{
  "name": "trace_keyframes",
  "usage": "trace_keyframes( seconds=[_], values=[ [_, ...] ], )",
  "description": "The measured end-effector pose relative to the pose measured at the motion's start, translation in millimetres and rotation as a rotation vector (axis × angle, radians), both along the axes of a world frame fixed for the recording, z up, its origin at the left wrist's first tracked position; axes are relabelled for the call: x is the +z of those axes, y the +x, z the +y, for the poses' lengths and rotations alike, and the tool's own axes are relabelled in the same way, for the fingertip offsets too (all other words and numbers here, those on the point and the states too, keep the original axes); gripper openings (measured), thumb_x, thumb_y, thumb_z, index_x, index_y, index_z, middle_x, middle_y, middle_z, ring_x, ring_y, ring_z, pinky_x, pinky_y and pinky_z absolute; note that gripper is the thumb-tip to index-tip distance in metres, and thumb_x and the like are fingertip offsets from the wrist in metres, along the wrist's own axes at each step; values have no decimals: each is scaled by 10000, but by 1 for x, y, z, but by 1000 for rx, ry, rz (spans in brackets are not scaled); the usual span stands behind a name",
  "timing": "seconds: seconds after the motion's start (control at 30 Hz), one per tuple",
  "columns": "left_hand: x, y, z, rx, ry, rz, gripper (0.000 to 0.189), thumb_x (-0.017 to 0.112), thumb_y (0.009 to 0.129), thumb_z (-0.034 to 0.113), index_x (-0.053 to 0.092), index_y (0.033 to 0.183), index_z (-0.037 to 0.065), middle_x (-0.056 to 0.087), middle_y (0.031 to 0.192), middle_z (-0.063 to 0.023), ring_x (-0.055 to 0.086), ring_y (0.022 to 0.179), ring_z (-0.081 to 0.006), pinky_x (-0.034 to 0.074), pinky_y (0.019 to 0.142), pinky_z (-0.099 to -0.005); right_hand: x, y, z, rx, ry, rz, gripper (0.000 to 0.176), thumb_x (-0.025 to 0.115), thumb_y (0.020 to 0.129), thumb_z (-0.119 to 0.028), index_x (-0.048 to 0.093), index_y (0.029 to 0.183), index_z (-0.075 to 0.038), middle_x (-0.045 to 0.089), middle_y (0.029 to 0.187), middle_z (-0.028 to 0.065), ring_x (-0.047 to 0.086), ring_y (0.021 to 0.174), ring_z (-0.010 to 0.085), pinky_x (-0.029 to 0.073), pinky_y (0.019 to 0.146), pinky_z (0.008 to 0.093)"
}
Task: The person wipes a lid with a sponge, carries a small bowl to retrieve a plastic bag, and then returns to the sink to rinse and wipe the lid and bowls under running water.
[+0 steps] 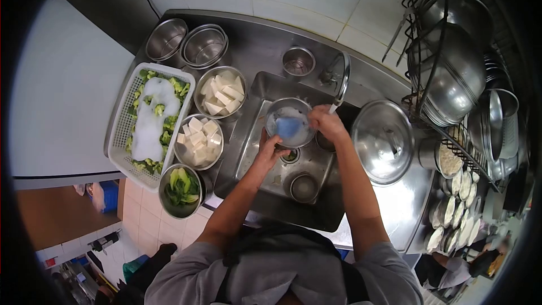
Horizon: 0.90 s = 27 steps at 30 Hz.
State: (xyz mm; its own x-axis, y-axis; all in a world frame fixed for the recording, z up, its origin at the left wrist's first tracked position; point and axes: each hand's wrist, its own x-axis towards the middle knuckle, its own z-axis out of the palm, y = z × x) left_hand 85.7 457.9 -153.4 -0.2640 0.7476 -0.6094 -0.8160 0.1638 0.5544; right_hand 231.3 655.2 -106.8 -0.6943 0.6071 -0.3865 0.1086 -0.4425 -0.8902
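Over the sink (251,147), my left hand (270,148) grips the near-left rim of a metal bowl (293,103), thumb on top. Cloudy, sudsy liquid and a blurred blue thing (288,127), perhaps a sponge or cloth, are inside the bowl. My right hand (327,121) is closed at the bowl's right edge, just below the faucet (344,76). Whatever its fingers hold is too small or hidden to make out. A small metal bowl (304,187) lies in the sink by the drain (290,156), and another (326,142) is partly under my right arm.
Left of the sink stand tofu bowls (223,91) (199,142), a bowl of leafy greens (182,189) and a white basket (121,130) of broccoli under a white mass. A large lid (383,142) lies right. A rack (451,73) of metal bowls hangs at upper right. Another person (451,271) is lower right.
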Motion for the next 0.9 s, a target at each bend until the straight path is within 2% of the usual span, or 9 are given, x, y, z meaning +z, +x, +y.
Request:
trace_keyframes(
  seconds=[0.1, 0.17, 0.23, 0.37, 0.47, 0.6, 0.73, 0.77, 0.9],
  values=[
    [-2, 0, -1, 9, -4, 11, 917, 579, 809, 85, 39, 1543, 191, 500, 1165, -140, 615, 944, -333, 603, 679, -475, 70, -7, -16, -313, -203, 231, 117, 633, 822, -9, 637, 939, -9, 666, 795, 73, 582, 561, 154, 441, 476, 256],
    [-3, 0, -1, 1, -26, 32, 963, 581, 811, 83, -23, 1553, 191, 506, 1149, -139, 616, 944, -329, 605, 691, -476, 48, -5, 1, -116, -43, 60, 165, 643, 856, -63, 622, 1003, 9, 658, 818, 82, 580, 588, 143, 462, 522, 262],
    [4, 2, 0, -17, -15, 31, 945, 585, 810, 85, 8, 1550, 196, 505, 1150, -137, 617, 949, -320, 604, 715, -488, 48, -6, 8, 32, 16, -124, 146, 628, 842, -21, 632, 988, -14, 666, 814, 65, 616, 603, 148, 487, 522, 247],
    [27, 5, 5, -70, 54, -15, 927, 593, 804, 90, 49, 1546, 209, 504, 1163, -142, 620, 952, -312, 595, 772, -519, 36, -1, -3, -277, 207, -162, 140, 661, 880, -83, 641, 992, -3, 665, 878, 60, 625, 703, 142, 511, 609, 271],
    [43, 6, 4, -49, 72, 2, 898, 590, 798, 90, 96, 1538, 212, 504, 1171, -149, 623, 944, -317, 595, 786, -509, 89, 7, -4, -16, 15, 43, 163, 658, 875, -58, 635, 1024, 6, 662, 920, 76, 639, 775, 155, 537, 696, 295],
    [69, -7, 6, -22, 83, 42, 854, 585, 790, 86, 153, 1520, 188, 475, 1233, -159, 607, 985, -335, 587, 801, -502, 59, 22, 16, -318, 63, 123, 226, 659, 919, -142, 640, 1067, 28, 661, 949, 82, 649, 814, 173, 561, 766, 325],
    [102, -27, 14, -5, 123, 88, 834, 582, 768, 81, 199, 1502, 172, 422, 1338, -182, 580, 1080, -380, 567, 844, -506, 58, 6, -4, -161, 207, -158, 297, 627, 956, -249, 604, 1098, 11, 657, 980, 89, 662, 805, 201, 579, 673, 333],
    [108, -33, 17, 8, 140, 114, 846, 587, 764, 81, 194, 1507, 170, 424, 1338, -184, 583, 1077, -380, 564, 843, -506, 67, 0, -17, -237, -76, 101, 419, 630, 951, -323, 544, 1194, 7, 651, 1026, 98, 677, 842, 215, 584, 638, 338],
    [143, -59, 21, 38, 170, 339, 999, 660, 780, 117, 39, 1563, 110, 491, 1303, -177, 629, 1000, -285, 584, 744, -437, 115, -35, -48, -70, 45, -115, 501, 636, 904, -292, 487, 1193, 88, 634, 1014, 165, 689, 819, 251, 606, 601, 359]
  ],
)
